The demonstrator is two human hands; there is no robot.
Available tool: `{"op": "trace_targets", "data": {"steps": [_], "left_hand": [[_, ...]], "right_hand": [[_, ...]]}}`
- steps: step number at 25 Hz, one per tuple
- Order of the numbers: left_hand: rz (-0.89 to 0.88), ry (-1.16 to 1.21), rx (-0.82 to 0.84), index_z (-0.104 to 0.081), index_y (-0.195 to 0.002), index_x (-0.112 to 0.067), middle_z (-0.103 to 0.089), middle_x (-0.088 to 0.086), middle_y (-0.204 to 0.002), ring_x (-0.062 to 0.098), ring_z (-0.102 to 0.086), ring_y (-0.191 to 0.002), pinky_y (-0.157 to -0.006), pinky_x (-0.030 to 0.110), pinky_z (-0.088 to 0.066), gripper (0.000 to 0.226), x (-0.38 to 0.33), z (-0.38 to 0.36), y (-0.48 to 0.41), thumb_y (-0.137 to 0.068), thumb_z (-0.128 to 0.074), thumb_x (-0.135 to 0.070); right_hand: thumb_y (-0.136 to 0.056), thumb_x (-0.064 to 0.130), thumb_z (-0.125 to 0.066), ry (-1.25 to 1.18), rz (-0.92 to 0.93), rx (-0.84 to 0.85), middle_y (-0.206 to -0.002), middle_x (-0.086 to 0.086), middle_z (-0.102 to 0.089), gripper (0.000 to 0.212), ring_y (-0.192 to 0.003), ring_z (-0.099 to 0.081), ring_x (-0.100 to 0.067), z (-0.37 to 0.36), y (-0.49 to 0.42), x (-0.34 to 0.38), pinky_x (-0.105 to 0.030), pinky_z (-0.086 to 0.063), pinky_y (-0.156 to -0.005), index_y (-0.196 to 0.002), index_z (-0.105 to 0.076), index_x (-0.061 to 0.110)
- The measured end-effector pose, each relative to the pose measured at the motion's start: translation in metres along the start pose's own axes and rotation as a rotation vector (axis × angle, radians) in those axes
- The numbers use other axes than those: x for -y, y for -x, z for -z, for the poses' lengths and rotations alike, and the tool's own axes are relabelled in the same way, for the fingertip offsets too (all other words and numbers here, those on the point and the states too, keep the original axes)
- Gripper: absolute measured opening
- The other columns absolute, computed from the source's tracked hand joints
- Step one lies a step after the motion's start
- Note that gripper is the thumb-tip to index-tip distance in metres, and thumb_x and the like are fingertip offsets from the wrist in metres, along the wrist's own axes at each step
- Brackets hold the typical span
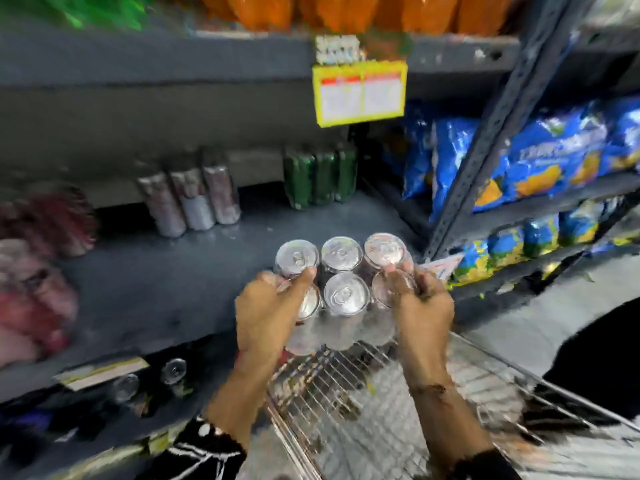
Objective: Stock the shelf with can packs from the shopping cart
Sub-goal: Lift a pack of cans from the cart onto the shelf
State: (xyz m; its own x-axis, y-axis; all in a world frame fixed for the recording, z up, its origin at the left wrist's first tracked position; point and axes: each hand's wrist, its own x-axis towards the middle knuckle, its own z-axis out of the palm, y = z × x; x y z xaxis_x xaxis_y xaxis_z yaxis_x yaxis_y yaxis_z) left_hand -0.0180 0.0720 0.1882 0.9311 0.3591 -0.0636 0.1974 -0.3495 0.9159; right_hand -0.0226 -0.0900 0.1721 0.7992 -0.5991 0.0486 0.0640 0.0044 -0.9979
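Observation:
A shrink-wrapped pack of silver-topped cans [343,289] hangs over the front edge of the dark grey shelf [156,292], above the wire shopping cart [363,410]. My left hand [273,313] grips the pack's left side, thumb over a can top. On the pack's right side is my right hand [422,306], fingers curled over a can top. At the back of the shelf stand a silver-and-red can pack [190,199] and a green can pack [320,178]. The picture is blurred by motion.
Red packs [34,271] crowd the shelf's left end. A yellow price tag [360,93] hangs from the shelf above, under orange bottles [332,12]. Blue snack bags [540,157] fill the rack to the right, behind a slanted steel post [485,150]. Loose cans [173,370] sit on the lower shelf.

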Motion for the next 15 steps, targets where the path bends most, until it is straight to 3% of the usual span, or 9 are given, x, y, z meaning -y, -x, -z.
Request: {"op": "trace_targets", "data": {"steps": [5, 8, 11, 15], "left_hand": [[-0.123, -0.101, -0.197, -0.061, -0.075, -0.002, -0.071, 0.019, -0.088, 0.038, -0.063, -0.092, -0.081, 0.042, -0.051, 0.052, -0.02, 0.079, -0.058, -0.076, -0.061, -0.054], [-0.041, -0.096, -0.258, -0.061, -0.073, -0.004, -0.07, 0.017, -0.085, 0.035, -0.065, -0.089, -0.072, 0.036, -0.049, 0.049, -0.007, 0.113, -0.108, -0.073, -0.065, -0.053], [0.044, -0.108, -0.259, -0.063, -0.075, 0.0, -0.07, 0.017, -0.084, 0.034, -0.064, -0.085, -0.069, 0.035, -0.047, 0.056, 0.01, 0.133, -0.146, -0.069, -0.068, -0.056], [0.088, -0.158, -0.219, -0.052, -0.055, -0.007, -0.059, 0.009, -0.062, 0.033, -0.061, -0.075, -0.059, 0.031, -0.039, 0.054, 0.029, 0.144, -0.179, -0.067, -0.069, -0.057]], "right_hand": [[-0.086, 0.017, -0.066, -0.039, 0.081, 0.19, -0.096, -0.008, -0.073, 0.021, -0.087, -0.062, -0.014, -0.093, 0.012, 0.023, -0.036, -0.051, -0.085, -0.105, -0.07, 0.008], [-0.085, 0.015, -0.066, -0.02, 0.039, 0.26, -0.102, -0.015, -0.073, 0.025, -0.09, -0.063, -0.017, -0.154, 0.018, 0.017, -0.044, -0.052, -0.091, -0.107, -0.067, 0.004], [-0.084, 0.013, -0.067, 0.013, -0.017, 0.325, -0.103, -0.015, -0.073, 0.027, -0.089, -0.063, -0.017, -0.196, 0.023, 0.006, -0.044, -0.053, -0.093, -0.11, -0.066, 0.003], [-0.084, 0.013, -0.067, 0.043, -0.059, 0.336, -0.098, -0.011, -0.073, 0.028, -0.092, -0.066, -0.023, -0.224, 0.027, -0.008, -0.041, -0.053, -0.092, -0.111, -0.066, 0.004]]}}
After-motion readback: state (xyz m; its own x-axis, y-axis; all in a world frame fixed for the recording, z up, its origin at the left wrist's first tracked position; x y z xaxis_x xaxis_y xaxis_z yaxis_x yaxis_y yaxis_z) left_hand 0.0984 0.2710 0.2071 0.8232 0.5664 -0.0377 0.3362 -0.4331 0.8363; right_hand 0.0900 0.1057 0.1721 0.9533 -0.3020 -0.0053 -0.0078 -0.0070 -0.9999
